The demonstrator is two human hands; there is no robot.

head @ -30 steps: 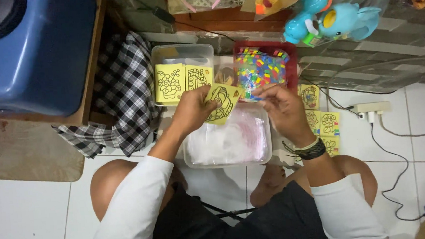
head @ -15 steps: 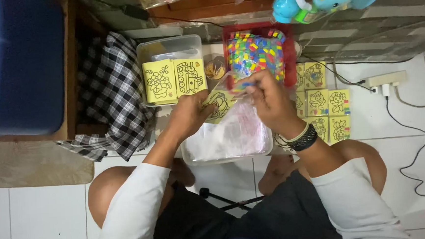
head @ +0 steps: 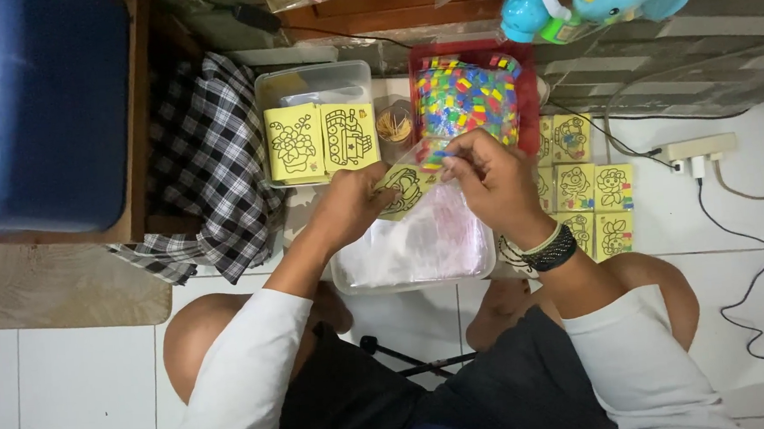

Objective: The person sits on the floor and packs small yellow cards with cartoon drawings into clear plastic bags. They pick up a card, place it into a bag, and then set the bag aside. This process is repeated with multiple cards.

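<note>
Near the middle of the frame, the left hand [head: 350, 203] and right hand [head: 490, 181] together pinch a yellow picture card [head: 403, 189] above a clear tub [head: 351, 278] of plastic bags. Behind it, upper centre, a clear box [head: 312, 77] carries two more yellow cards, and a red tray [head: 529, 91] holds colourful small packets.

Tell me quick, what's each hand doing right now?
Left hand: closed on the yellow picture card.
Right hand: pinching a clear plastic bag over the card.
</note>
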